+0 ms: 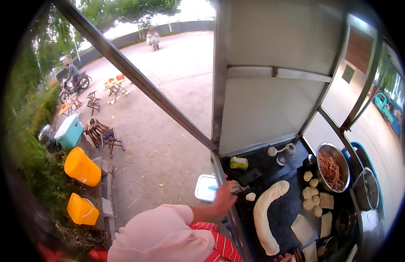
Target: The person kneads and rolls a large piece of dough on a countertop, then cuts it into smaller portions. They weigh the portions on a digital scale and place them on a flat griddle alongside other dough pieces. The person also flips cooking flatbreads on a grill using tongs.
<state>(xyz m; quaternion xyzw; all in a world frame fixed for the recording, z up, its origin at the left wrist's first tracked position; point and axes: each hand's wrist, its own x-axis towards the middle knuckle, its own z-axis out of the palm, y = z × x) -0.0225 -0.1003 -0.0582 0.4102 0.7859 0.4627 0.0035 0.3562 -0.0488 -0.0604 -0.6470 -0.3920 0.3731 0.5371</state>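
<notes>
My left hand (224,196) reaches over the near edge of the dark counter, its fingers at a crumpled grey cloth (238,188); whether it grips the cloth is unclear. A small dough ball (251,196) lies beside it. Along the counter curves a long, thick roll of dough (265,219). Only the fingers of my right hand (284,258) show at the bottom edge, beside a reddish-brown rod (297,255); its grip is hidden. Several dough balls (308,193) and flat dough pieces (302,229) lie farther right, near a metal bowl of reddish-brown filling (330,172).
A dark phone-like object (250,177), a green-yellow packet (238,163) and small jars (281,160) stand near the metal-framed panel (264,108). Metal bowls (367,188) line the right. Outside are yellow buckets (82,167), folding stools (112,140) and two people on two-wheelers.
</notes>
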